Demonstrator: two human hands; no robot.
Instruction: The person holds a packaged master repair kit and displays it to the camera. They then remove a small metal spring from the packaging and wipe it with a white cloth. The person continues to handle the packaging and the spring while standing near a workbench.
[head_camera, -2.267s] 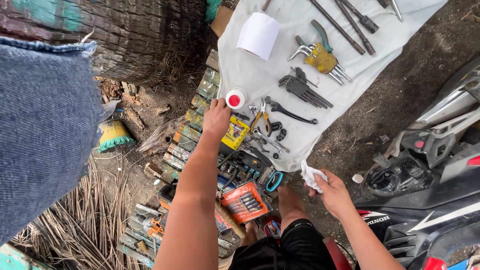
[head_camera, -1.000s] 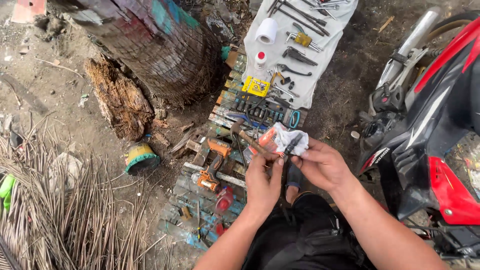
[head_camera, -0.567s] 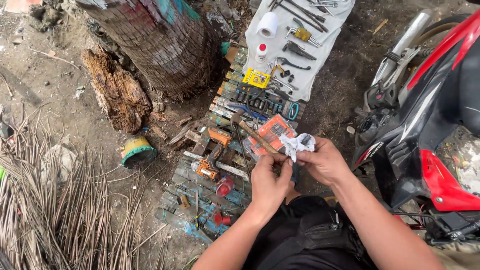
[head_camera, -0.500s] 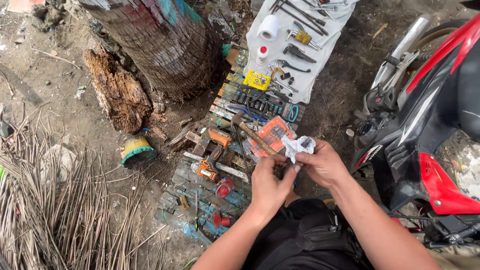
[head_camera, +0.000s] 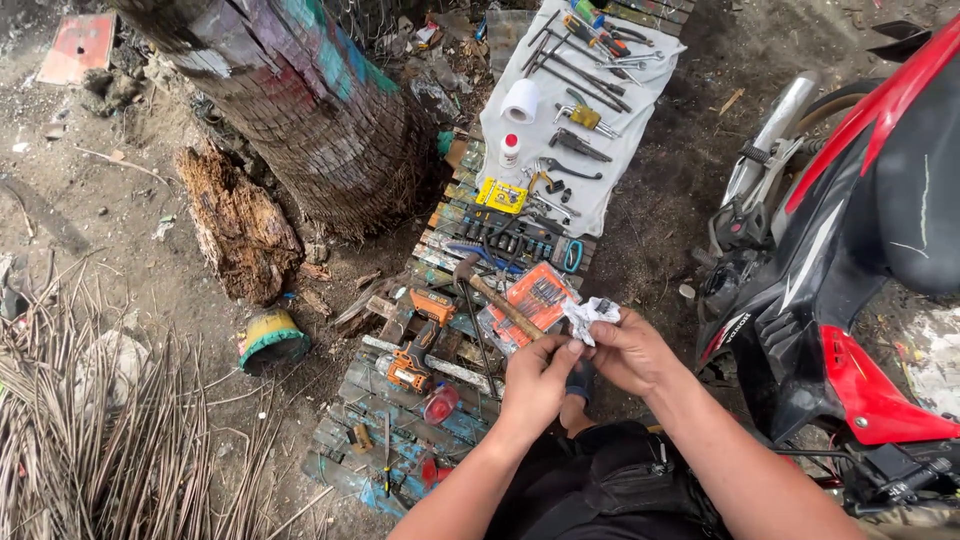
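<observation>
My right hand (head_camera: 630, 352) is closed around a crumpled white rag (head_camera: 590, 316) that wraps a small dark part, held over my lap. My left hand (head_camera: 535, 378) meets it from the left, fingertips pinched on the rag's lower edge. Directly beyond the hands, a hammer (head_camera: 492, 295) with a wooden handle lies across an orange case of bits (head_camera: 532, 300) on a painted wooden pallet (head_camera: 400, 420).
A white cloth (head_camera: 600, 205) at the far end carries wrenches, pliers, a tape roll (head_camera: 520, 100) and a small bottle (head_camera: 510, 150). An orange power tool (head_camera: 415, 365) lies on the pallet. A tree trunk (head_camera: 310, 110) stands left, a red motorcycle (head_camera: 850, 260) right.
My left hand came back from the tools on the cloth and joined the right hand at the rag. The view swung left and pulled back; both hands now work the rag together.
</observation>
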